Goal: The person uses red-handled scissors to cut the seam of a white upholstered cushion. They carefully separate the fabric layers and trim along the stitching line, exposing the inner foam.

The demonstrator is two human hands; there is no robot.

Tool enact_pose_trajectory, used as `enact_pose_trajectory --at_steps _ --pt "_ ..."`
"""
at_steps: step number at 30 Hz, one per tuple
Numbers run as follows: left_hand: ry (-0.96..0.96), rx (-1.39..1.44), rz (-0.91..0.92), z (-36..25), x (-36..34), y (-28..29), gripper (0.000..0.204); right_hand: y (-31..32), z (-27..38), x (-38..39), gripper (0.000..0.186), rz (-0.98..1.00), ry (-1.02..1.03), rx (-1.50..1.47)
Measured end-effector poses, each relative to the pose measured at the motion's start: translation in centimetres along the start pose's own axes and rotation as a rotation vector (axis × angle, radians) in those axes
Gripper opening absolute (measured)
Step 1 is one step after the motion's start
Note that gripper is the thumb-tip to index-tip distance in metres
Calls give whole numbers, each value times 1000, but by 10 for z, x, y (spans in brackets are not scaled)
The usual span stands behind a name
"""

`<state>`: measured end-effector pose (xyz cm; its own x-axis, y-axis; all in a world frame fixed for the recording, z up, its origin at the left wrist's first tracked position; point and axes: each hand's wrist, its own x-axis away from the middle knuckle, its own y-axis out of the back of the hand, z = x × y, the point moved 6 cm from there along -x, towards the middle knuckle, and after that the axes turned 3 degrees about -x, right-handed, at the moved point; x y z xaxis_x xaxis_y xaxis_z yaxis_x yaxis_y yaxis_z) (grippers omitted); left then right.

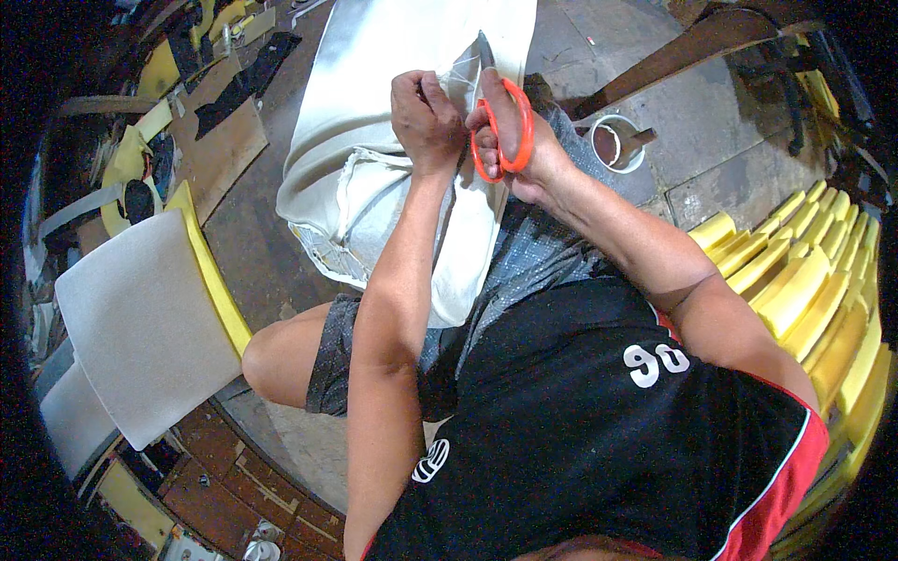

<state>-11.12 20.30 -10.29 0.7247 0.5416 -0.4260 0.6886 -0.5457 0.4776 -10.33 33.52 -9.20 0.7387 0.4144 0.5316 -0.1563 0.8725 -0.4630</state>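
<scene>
A large white fabric piece (374, 56), padded-looking and with a frayed lower edge, lies across my lap. My left hand (427, 126) is closed in a fist over it; whatever the fingers grip is hidden. Fine white threads (458, 71) spread beside that fist. My right hand (541, 161) holds a pair of scissors (528, 140) by the orange handles, with fingers through the loops. The dark blades point away from me over the fabric, close to the threads. Whether the blades are apart cannot be made out.
A white bucket (640, 161) with brown contents stands on the floor at right. Yellow foam strips (795, 290) are stacked at the right. A pale foam-backed panel (150, 327) lies left of my knee. Cardboard (224, 140) and scraps cover the far left. A long brown board (673, 65) stretches across the upper right.
</scene>
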Motion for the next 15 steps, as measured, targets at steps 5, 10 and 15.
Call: enact_pose_trajectory --at_steps 5,10,15 --pt "10 7 -28 5 -2 2 30 0 -2 6 72 -1 -54 -20" --pt "31 -1 3 3 -2 1 20 0 -2 -3 73 28 -57 -24" --pt "-20 7 -20 -2 -2 3 23 3 -2 -12 70 63 -55 -67"
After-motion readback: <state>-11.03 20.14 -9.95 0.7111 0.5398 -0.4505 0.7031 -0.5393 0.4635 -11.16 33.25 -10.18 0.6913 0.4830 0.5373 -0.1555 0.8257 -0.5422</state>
